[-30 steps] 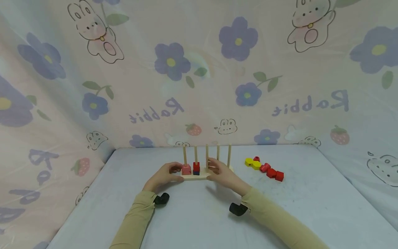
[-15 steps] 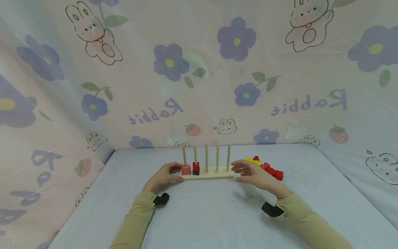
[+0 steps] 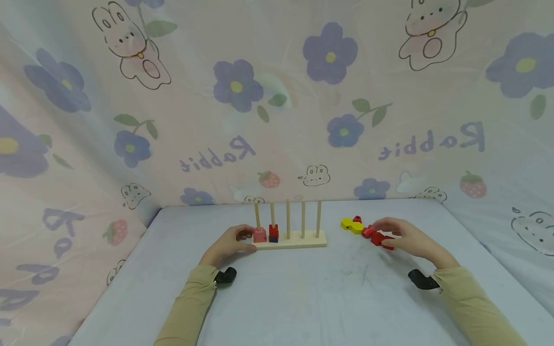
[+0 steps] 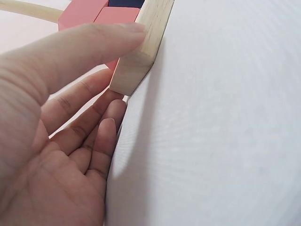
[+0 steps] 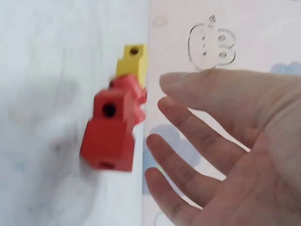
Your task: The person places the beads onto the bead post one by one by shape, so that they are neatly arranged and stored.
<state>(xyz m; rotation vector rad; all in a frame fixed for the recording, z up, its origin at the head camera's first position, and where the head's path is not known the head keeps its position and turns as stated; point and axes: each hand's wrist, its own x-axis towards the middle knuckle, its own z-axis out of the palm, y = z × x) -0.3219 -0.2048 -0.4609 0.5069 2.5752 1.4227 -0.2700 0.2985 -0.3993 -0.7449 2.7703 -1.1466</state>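
Observation:
A wooden peg stand [image 3: 303, 242] with several upright pegs stands on the table. My left hand [image 3: 227, 244] pinches its left end, thumb on the front edge and fingers behind, as the left wrist view shows at the board's end [image 4: 134, 70]. A pink block [image 3: 259, 235] sits on the leftmost peg. The second peg carries a red block [image 3: 273, 228] over a dark blue block [image 3: 273, 238]. Over on the right, my right hand [image 3: 411, 238] hovers with spread fingers at a red cube [image 3: 388, 244] and a red bead [image 3: 377, 239], holding neither.
Yellow beads [image 3: 357, 228] and a small red bead [image 3: 357, 219] lie beyond, in line with a pinkish-red bead [image 3: 368, 231]. A white cloth covers the table [image 3: 294, 298]. Behind it hangs a printed curtain [image 3: 285, 120]. Black cameras hang at both wrists.
My right hand has moved from the stand's middle pegs, past its right end, to the red beads. The left hand stays on the stand's left end.

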